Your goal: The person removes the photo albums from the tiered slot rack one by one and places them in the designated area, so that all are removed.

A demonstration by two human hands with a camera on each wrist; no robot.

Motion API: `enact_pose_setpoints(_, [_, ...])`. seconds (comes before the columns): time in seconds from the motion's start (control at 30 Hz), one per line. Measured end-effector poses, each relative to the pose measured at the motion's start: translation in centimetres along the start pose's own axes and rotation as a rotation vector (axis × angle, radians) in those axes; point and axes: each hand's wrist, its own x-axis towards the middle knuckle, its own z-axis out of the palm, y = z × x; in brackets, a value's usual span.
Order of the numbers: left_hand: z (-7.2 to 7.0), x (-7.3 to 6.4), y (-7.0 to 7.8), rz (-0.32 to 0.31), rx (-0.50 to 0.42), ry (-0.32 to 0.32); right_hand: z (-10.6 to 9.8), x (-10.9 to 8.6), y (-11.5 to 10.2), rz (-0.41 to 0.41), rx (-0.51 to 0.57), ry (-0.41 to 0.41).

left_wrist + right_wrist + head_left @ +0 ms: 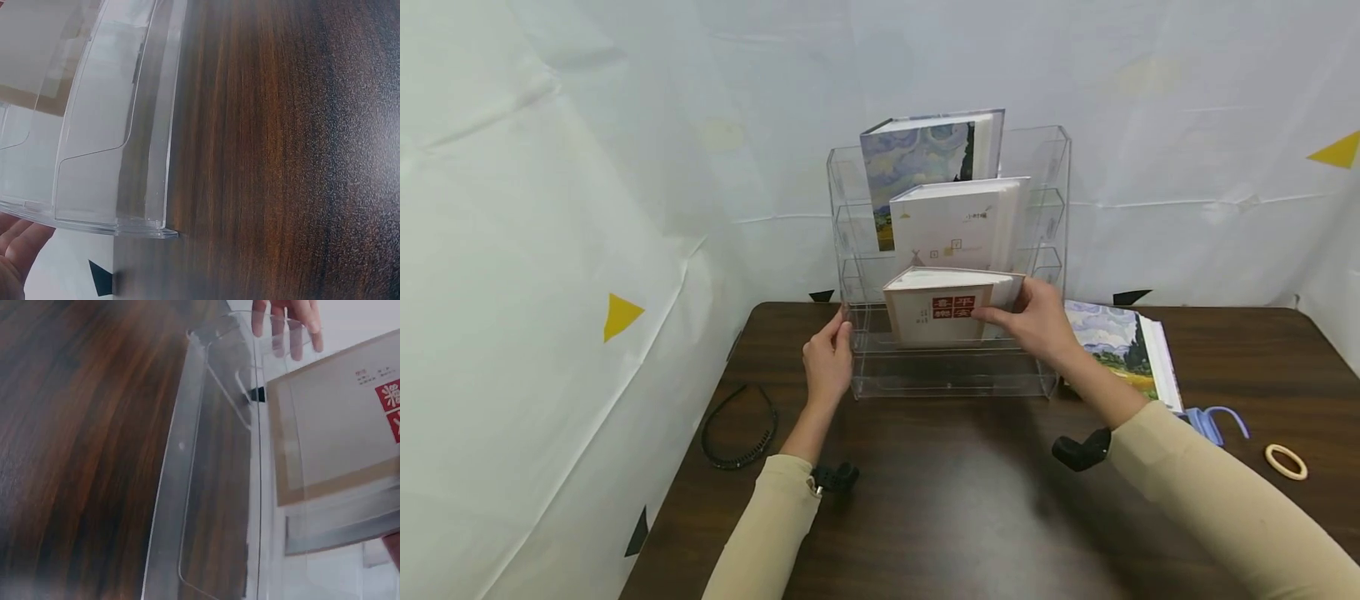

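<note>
Three stepped tiers of a clear acrylic rack (pixel 1045 208) each carry one upright book, on a dark wood-grain desk (pixel 955 492). Lowest, a beige paperback with red seal blocks (pixel 936 310) leans in the front tier, its right edge pinched by the right hand (pixel 1036 321). Straight fingers of the left hand (pixel 827 362) press the rack's smooth left wall. Bare desk lies open before the rack.

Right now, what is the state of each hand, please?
Left hand: open, straight fingers touch the left side of the clear rack.
Right hand: grips the tan book in the rack's front slot.
</note>
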Motion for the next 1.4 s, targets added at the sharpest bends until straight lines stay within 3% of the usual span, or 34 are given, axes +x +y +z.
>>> enact_pose_setpoints(0.2, [0.0,0.0,0.1,0.007,-0.01,-0.002,-2.3,-1.3,-2.0,-0.088,0.073,0.102])
enact_pose_setpoints(0.3, [0.1,-0.1,0.2,0.004,-0.009,-0.007,-4.5,-3.0,-3.5,-0.041,0.141,0.164])
enact_pose_setpoints(0.43, [0.0,-0.2,0.2,-0.012,-0.013,-0.014,-7.4,-6.6,-3.6,0.178,0.305,0.166])
enact_pose_setpoints(0.63, [-0.1,-0.4,0.0,-0.056,-0.005,-0.014,-9.5,-13.8,1.0,0.556,0.209,-0.012])
enact_pose_setpoints(0.73, [-0.1,-0.3,-0.1,-0.059,-0.001,-0.026,-9.9,-17.1,3.5,0.72,0.23,-0.113])
enact_pose_setpoints(0.9, [0.1,-0.1,-0.2,-0.048,-0.001,-0.017,-10.4,-20.0,6.4,0.873,0.231,-0.204])
enact_pose_setpoints(1.03, [0.0,-0.1,-0.3,-0.063,-0.002,-0.022,-10.7,-20.1,7.6,0.91,0.148,-0.223])
enact_pose_setpoints(1.17, [-0.3,-0.3,-0.4,-0.079,0.004,-0.025,-10.7,-19.7,8.3,0.894,0.026,-0.242])
enact_pose_setpoints(1.4, [-0.2,-0.3,-0.2,-0.066,-0.009,-0.043,-11.3,-19.4,8.6,0.698,-0.517,-0.311])
